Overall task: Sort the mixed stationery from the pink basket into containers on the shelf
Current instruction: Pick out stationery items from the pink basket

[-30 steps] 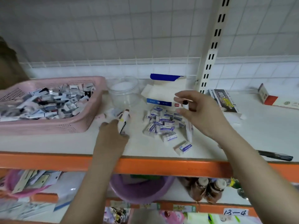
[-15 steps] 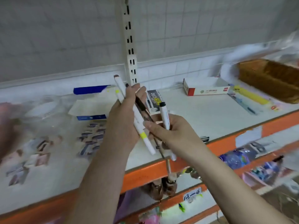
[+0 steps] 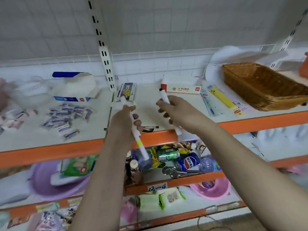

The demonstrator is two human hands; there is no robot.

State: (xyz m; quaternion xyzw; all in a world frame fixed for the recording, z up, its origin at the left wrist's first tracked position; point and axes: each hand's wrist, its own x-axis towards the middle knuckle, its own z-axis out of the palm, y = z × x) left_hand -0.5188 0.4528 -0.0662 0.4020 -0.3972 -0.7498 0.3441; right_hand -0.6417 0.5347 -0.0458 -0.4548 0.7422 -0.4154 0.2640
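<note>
Markers are in both hands above the front edge of the shelf. Left hand has its fingers curled round a white marker with a yellow band, long axis running from upper left to lower right, lower end hanging past the orange shelf lip. Right hand grips a white marker with a black tip, tip up and tilted slightly left, tail end showing below the palm. The two markers are near each other but apart. Wicker basket stands well to the right at the back of the shelf, and looks empty from here. Judgement: if it is the marker container, the right hand is nearer; its marker would need laying flat along the basket's length.
</note>
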